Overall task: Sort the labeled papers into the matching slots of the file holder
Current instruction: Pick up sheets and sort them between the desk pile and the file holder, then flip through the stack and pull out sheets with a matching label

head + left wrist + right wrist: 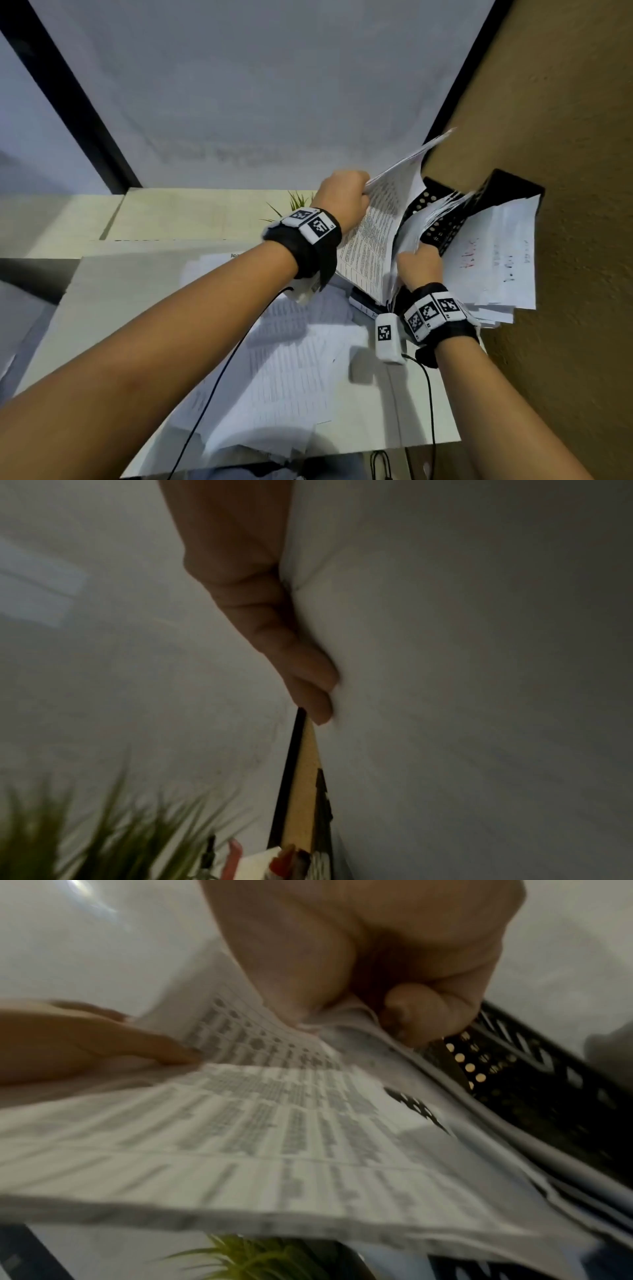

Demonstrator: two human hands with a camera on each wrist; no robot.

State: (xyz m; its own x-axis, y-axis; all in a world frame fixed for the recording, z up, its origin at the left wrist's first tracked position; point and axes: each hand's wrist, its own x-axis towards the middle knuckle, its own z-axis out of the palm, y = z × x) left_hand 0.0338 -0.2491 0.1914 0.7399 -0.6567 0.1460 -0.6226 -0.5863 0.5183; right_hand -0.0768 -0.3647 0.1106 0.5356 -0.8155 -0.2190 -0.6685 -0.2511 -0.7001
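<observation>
Right hand pinches papers at black file holder, desk's right edge; left hand grips printed sheets.

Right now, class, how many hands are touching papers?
2: the left hand grips the printed sheets' top edge; the right hand holds papers in the file holder.

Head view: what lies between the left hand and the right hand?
In the head view, a printed sheet gripped by the left hand spans the gap, with more papers under the right hand, standing in the black file holder.
</observation>
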